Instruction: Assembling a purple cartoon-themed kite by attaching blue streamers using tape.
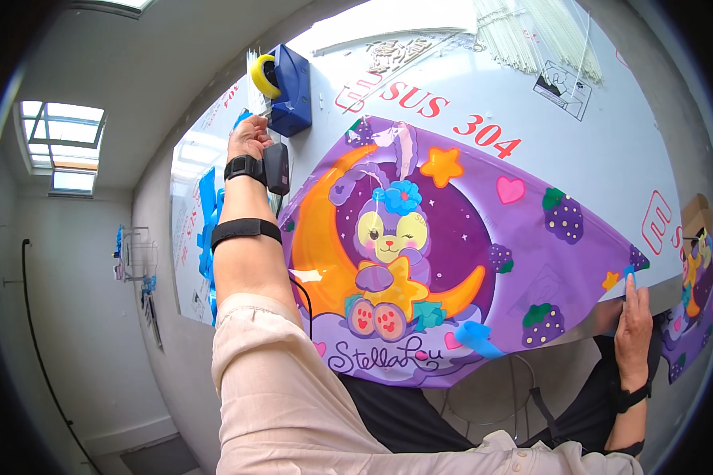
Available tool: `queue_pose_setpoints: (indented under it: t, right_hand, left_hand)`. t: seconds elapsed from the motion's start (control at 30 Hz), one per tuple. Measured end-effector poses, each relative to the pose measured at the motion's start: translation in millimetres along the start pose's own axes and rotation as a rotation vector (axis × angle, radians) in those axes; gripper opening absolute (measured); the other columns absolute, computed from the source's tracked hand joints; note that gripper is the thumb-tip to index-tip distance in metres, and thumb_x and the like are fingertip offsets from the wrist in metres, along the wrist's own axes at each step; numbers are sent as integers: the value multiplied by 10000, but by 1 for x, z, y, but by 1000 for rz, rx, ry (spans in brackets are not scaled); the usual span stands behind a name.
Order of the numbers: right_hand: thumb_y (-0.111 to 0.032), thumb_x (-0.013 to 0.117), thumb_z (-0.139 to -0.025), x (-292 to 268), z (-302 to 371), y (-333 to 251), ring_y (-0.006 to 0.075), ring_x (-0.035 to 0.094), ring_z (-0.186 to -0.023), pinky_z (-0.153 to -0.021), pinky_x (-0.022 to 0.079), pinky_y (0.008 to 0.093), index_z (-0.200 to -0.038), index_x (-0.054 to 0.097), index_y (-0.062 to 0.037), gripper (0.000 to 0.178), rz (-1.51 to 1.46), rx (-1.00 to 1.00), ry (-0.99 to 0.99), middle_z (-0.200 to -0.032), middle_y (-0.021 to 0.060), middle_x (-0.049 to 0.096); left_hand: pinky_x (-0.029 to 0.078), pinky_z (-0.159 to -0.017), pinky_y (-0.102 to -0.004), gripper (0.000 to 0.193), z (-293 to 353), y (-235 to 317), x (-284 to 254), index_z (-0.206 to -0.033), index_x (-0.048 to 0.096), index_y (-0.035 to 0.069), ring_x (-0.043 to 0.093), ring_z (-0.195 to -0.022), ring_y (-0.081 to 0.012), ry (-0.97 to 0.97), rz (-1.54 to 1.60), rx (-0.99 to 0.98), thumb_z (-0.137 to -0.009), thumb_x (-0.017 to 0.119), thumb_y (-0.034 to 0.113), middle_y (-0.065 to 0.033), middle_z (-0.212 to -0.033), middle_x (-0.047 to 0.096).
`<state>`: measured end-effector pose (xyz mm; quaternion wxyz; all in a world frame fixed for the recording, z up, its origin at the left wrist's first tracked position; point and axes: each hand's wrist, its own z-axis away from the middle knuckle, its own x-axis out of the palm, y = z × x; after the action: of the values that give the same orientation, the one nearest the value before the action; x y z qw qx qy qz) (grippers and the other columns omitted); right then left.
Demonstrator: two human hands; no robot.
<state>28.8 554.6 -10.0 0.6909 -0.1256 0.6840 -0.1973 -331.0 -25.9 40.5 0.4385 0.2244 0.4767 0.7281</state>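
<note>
A purple, roughly triangular kite sail [523,237] lies over the table's near edge, printed with a cartoon rabbit, a crescent moon, stars and berries. My left hand [249,136] is at the blue tape dispenser [295,91], beyond the sail's left side. Its fingers are bent together, and what they hold is hidden; a bit of blue shows beside the fingertips. At the sail's right corner, my right hand [634,328] pinches a small blue tab [630,271]. Another blue strip [477,339] lies on the sail's lower edge.
A yellow roll [264,77] sits in the dispenser. Blue strips [208,210] hang along the table's left side. Thin white rods [511,36] and small tan pieces [396,54] lie at the back. Another printed purple sheet [693,324] hangs at the far right, near a cardboard box [697,214].
</note>
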Motion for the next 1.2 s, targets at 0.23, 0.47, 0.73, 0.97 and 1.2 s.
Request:
queue_pose_setpoints:
  t: [0.23,0.47,0.73,0.97,1.2]
  right_hand:
    - [150,384,-769,3,0,3,360,476,-765,-663,412,314,-1312,396,-15,568,-8,-35,26,-940,194,425]
    - [134,403,-750,2,9,0,373,509,-805,-696,435,367,-1274,435,8,540,1,-49,40,-942,185,449]
    - [29,477,-761,-6,1,2,318,549,-785,-667,456,400,-1189,503,-6,430,163,-26,78,-874,150,480]
    - [-3,500,-759,3,5,18,273,572,-774,-652,480,369,-1133,563,-31,381,113,-17,215,-837,108,505]
    - [-61,526,-789,10,7,23,243,585,-727,-596,482,359,-1098,588,-50,316,140,-21,269,-805,83,524]
  left_hand:
    - [403,-408,-259,144,1,-13,9,-727,472,38,431,-437,-157,73,112,-34,-840,533,105,-61,-572,450]
    - [485,-529,-387,102,-24,-61,-57,-793,558,-64,549,-564,-292,-130,-372,508,-773,512,25,-177,-711,583]
    - [390,-485,-203,31,150,-44,111,-810,589,47,494,-562,-73,-596,-327,562,-834,586,27,1,-656,533]
    - [397,-550,-238,46,355,-110,274,-780,550,0,467,-598,-97,-1532,-924,897,-770,576,36,-21,-647,522]
    - [448,-594,-317,71,400,-176,351,-777,608,9,540,-616,-191,-1694,-1315,1118,-747,577,65,-108,-672,592]
